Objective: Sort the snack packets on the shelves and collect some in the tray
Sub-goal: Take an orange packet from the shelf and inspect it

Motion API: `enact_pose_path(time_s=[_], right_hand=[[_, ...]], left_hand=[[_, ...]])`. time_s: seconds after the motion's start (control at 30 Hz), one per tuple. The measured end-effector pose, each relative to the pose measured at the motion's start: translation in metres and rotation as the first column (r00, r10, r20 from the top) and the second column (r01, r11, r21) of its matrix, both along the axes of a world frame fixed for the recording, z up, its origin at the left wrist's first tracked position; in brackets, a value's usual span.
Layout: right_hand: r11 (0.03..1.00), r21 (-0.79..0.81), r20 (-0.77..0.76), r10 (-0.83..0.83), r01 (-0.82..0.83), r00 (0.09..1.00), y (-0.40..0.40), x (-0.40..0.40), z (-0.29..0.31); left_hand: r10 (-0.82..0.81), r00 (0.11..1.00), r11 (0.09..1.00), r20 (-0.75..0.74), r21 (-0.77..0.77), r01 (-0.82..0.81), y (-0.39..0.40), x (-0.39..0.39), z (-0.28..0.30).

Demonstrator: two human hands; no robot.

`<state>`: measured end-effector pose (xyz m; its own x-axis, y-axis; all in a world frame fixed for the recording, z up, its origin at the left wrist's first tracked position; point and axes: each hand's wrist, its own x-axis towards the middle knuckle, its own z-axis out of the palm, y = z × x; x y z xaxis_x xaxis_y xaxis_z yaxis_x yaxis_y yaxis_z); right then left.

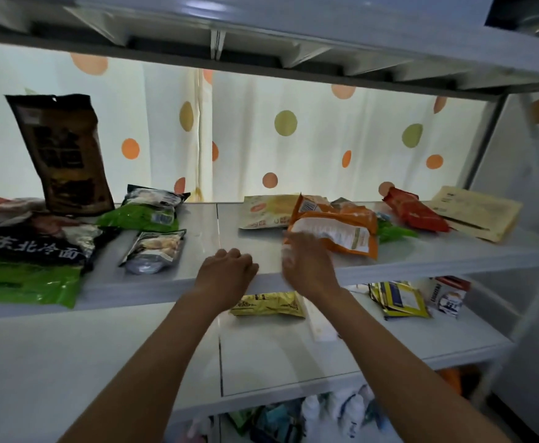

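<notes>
- Bottom shelf level: bottles and packets (293, 417) show only as a blur below the lower white shelf board (293, 356); nothing legible.
- On that lower board: a yellow foil packet (269, 304), partly behind your forearms; a fanned stack of yellow-and-blue sachets (397, 298); a small white carton (450, 298) at right, its print too small to read.
- Your left hand (226, 270) rests at the front edge of the middle white shelf (204, 225), fingers curled under, holding nothing.
- Your right hand (306, 260) is motion-blurred; fingertips meet the near corner of the orange snack packet (335, 228). Cannot tell whether it grips.
- The orange packet lies on the middle shelf, right of centre, overlapping a pale yellow flat packet (265, 212); label text unreadable.
- Left side: a black pouch (34, 247) reads "东北冷面"; a green plastic bag (25, 282) is cut off by the frame.
- Far back: a tall dark brown pouch (63, 155) stands against the polka-dot curtain (293, 139).
- No tray in view.
</notes>
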<state>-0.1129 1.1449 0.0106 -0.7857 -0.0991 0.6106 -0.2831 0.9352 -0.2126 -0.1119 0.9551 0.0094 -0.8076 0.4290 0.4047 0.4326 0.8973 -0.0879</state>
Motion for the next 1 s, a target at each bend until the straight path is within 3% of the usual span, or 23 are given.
enact_pose_path(time_s=[0.07,0.1,0.2,0.27,0.33,0.43,0.5,0.77,0.83,0.9,0.93,1.0], right_hand=[[0.987,0.075,-0.166,-0.127,0.141,0.978,0.016,-0.012,0.013],[0.970,0.119,-0.146,-0.193,0.211,0.970,0.024,-0.018,0.021],[0.879,0.296,0.123,-0.423,0.374,0.898,0.052,-0.037,0.044],[0.890,0.236,0.299,-0.450,0.391,0.842,0.067,-0.047,0.049],[0.924,0.115,0.386,-0.380,0.364,0.841,0.074,-0.053,0.038],[0.949,-0.093,0.217,-0.275,0.300,0.937,0.069,-0.046,0.010],[0.940,-0.164,0.099,-0.286,0.299,0.953,0.065,-0.038,0.003],[0.954,-0.041,-0.006,-0.297,0.297,0.955,0.029,-0.007,-0.011],[0.970,-0.020,-0.104,-0.244,0.243,0.964,0.016,0.008,-0.010],[0.983,-0.039,-0.185,-0.182,0.178,0.966,0.006,0.025,-0.006],[0.988,-0.050,-0.222,-0.154,0.146,0.963,0.001,0.034,-0.005],[0.992,-0.087,-0.282,-0.114,0.093,0.953,-0.010,0.052,-0.001]], left_hand=[[0.064,0.998,0.994,0.015,-0.088,-0.063,0.011,-0.007,0.006],[0.104,0.994,0.990,0.021,-0.096,-0.101,0.017,-0.010,0.008],[0.141,0.989,0.989,0.041,-0.043,-0.139,0.025,-0.022,0.008],[0.104,0.993,0.994,0.051,0.013,-0.105,0.024,-0.030,0.002],[0.079,0.995,0.990,0.064,0.115,-0.086,0.022,-0.036,-0.002],[0.052,0.996,0.975,0.071,0.211,-0.066,0.022,-0.041,-0.004],[0.045,0.997,0.971,0.066,0.233,-0.059,0.023,-0.042,-0.005],[0.002,0.987,0.936,0.160,0.348,-0.058,0.021,-0.032,0.003],[-0.051,0.973,0.911,0.227,0.410,-0.048,0.017,-0.024,0.006],[-0.192,0.914,0.822,0.357,0.567,-0.049,0.008,-0.006,0.009],[-0.306,0.864,0.725,0.400,0.686,-0.061,0.004,0.005,0.010],[-0.482,0.810,0.474,0.333,0.877,-0.079,-0.001,0.031,0.009]])
